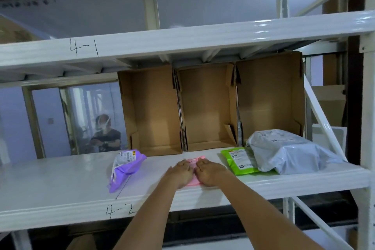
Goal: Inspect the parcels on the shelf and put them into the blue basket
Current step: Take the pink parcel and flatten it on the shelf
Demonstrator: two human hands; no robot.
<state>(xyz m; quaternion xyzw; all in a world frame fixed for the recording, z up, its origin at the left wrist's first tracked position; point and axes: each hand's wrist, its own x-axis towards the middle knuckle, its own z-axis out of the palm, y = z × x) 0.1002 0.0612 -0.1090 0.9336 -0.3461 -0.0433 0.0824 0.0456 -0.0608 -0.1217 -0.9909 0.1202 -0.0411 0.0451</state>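
A flat pink parcel (195, 160) lies on the white shelf (60, 180) marked 4-2, mostly covered by my hands. My left hand (180, 172) and my right hand (210, 171) rest side by side on top of it, fingers laid flat over it. To the left lies a purple parcel (123, 167) with a white label. On the right are a green parcel (239, 161) and a large grey plastic-wrapped parcel (288, 151) that partly overlaps the green one. The blue basket is not in view.
Three open cardboard boxes (209, 107) stand on their sides at the back of the shelf. The upper shelf beam (182, 40), marked 4-1, hangs low overhead. A white upright post (367, 107) bounds the right. Another person (105, 136) stands behind the rack.
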